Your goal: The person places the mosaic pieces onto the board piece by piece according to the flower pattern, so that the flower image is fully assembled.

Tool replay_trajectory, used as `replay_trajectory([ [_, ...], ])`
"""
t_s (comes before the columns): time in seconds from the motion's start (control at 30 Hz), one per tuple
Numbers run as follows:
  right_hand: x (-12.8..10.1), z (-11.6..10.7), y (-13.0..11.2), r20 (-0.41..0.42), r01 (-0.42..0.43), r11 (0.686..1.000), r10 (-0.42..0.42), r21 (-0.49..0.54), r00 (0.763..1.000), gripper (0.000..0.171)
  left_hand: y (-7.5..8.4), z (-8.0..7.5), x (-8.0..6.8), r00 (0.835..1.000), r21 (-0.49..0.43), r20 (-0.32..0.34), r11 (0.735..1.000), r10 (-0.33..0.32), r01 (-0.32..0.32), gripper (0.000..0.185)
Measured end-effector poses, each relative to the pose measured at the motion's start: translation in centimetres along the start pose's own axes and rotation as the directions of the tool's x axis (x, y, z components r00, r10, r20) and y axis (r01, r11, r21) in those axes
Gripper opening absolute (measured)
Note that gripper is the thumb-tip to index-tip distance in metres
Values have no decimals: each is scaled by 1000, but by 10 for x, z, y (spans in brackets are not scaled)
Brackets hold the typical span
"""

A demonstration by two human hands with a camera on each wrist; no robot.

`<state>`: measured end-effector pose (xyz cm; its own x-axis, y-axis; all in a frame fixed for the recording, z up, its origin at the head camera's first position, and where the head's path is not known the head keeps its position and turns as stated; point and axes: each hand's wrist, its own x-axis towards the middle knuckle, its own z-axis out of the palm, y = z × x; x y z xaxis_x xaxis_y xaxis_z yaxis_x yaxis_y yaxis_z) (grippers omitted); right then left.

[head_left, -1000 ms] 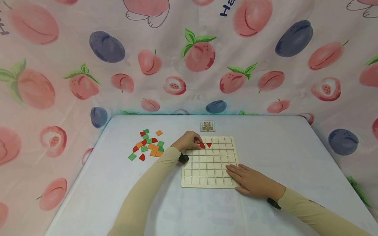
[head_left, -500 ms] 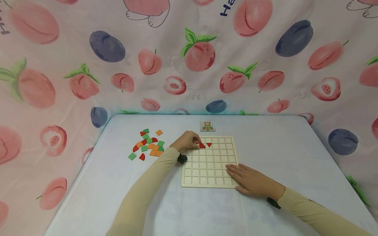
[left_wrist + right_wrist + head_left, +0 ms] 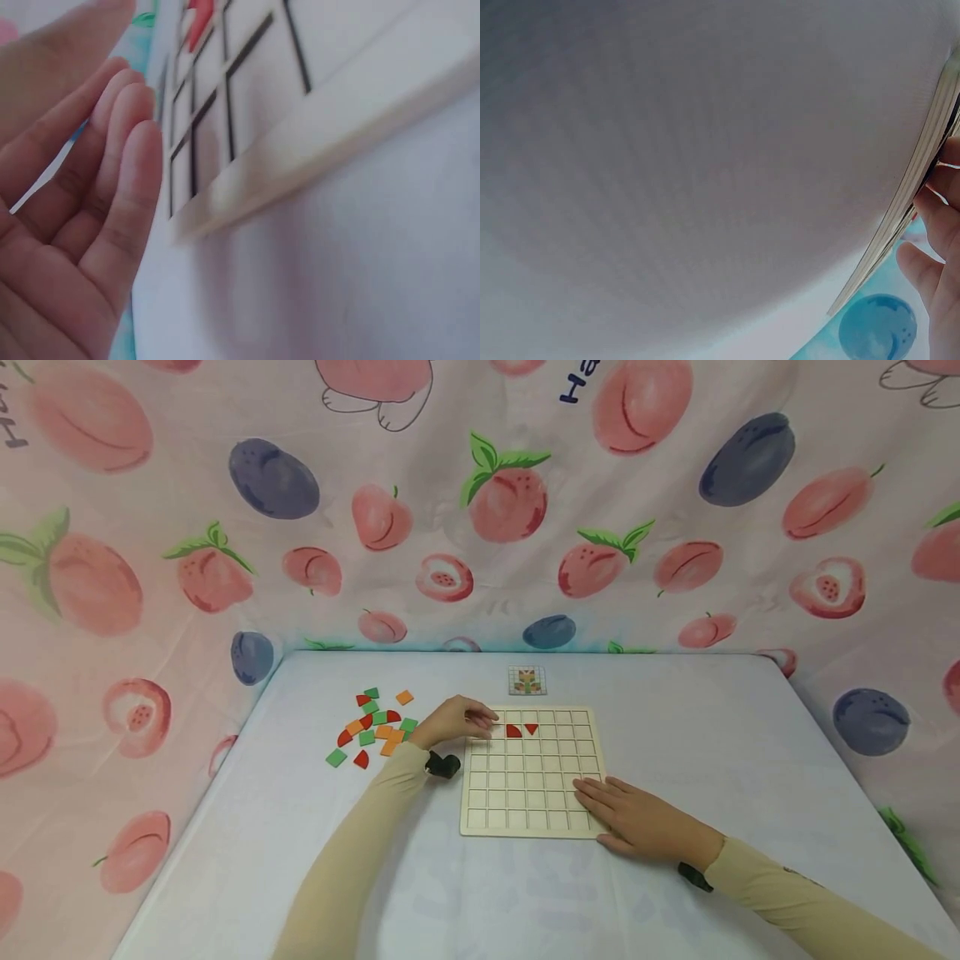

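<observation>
A pale wooden grid board (image 3: 525, 781) lies on the table. In its second row from the far edge sit a red quarter-circle tile (image 3: 513, 732) and, one cell to the right, a red triangle tile (image 3: 531, 728). My left hand (image 3: 455, 720) hovers over the board's far left corner with nothing in it; in the left wrist view its fingers (image 3: 139, 176) are loosely bent, apart from the board. With fingers extended, my right hand (image 3: 645, 818) rests on the board's lower right edge. The right wrist view shows those fingers (image 3: 939, 214) against the board's side.
Left of the board several loose tiles lie scattered, among them a green square (image 3: 336, 757), an orange square (image 3: 405, 697) and a red quarter circle (image 3: 361, 760). A small patterned card (image 3: 527, 680) lies beyond the board. A fruit-print curtain (image 3: 480, 527) hangs behind the table.
My left hand has let go of the red quarter-circle tile and drawn back to the left; the tile stays in its cell, turned from its earlier slant. My right hand has not moved.
</observation>
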<state>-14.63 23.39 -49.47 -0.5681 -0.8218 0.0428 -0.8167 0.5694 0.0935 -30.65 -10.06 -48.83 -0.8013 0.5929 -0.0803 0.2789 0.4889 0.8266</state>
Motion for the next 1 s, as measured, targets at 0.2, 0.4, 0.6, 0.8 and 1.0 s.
replay_trajectory([
  [0.2, 0, 2, 1, -2, 5, 1000, -5, -12, 1000, 62, 0, -17, -23, 1000, -30, -21, 999, -17, 17, 36],
  [0.4, 0, 4, 1, 21, -1, 1000, 1, 6, 1000, 62, -8, -39, -46, 997, -12, -52, 998, -58, 57, 37],
  [0.6, 0, 2, 0, 33, -10, 1000, 9, 22, 999, 61, -21, -58, -67, 995, -27, -82, 998, -53, 51, 37],
  [0.8, -1, 3, 0, 27, -4, 1000, 3, 12, 1000, 62, -27, -71, -86, 993, -44, -97, 997, -62, 58, 38],
  [1.0, 0, 3, 1, 19, -3, 1000, 3, 16, 1000, 61, -40, -77, -96, 984, -71, -117, 989, -135, 127, 36],
])
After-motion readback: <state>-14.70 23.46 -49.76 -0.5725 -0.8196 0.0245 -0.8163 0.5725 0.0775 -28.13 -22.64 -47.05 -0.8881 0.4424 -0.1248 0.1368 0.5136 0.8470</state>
